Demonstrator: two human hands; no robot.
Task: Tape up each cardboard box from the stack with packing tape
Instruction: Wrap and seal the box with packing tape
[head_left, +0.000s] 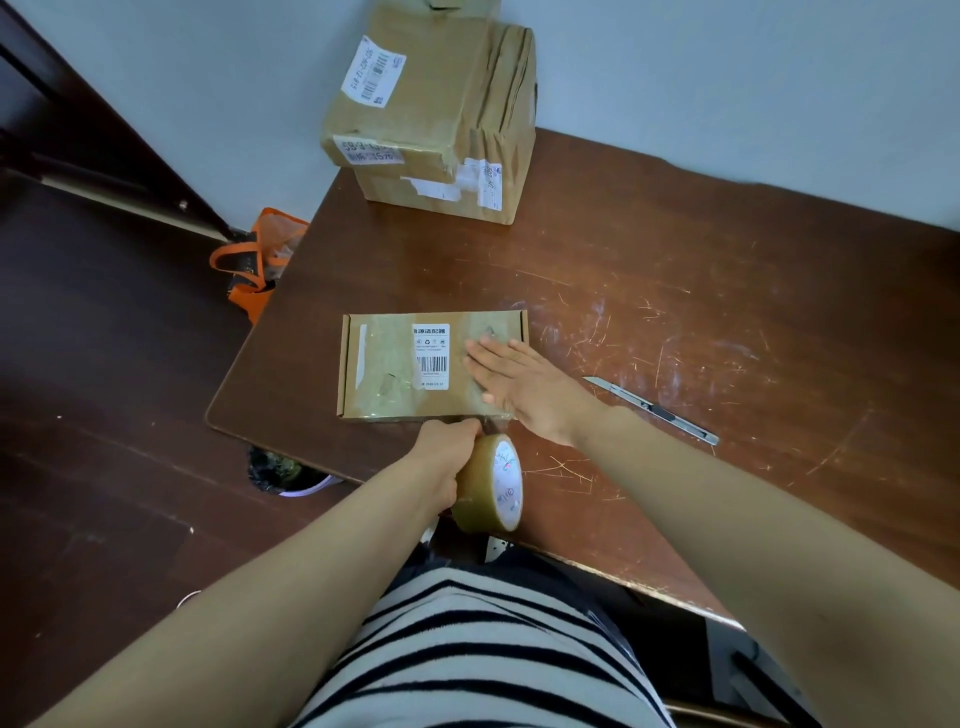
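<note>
The flat cardboard box lies at the centre of the frame, near the left edge of the table, with its broad face up. A white label with a barcode sits on the middle of this face, and glossy tape covers the surface around it.

The right hand rests flat on the right part of the box – fingers straight and together, palm down, grasping nothing.

The left hand is just below the box's lower edge. Its fingers are curled round the packing tape roll, which stands on edge with its white core facing right. A short tape strip runs from the roll up to the lower right corner of the box.

The stack of cardboard boxes stands at the upper centre of the frame on the far end of the table, against the wall – a smaller box tilted on a larger one.

A utility knife lies on the scratched tabletop right of the right wrist, apart from the box.

An orange bag sits on the dark floor left of the table. A striped shirt fills the lower centre of the frame.
</note>
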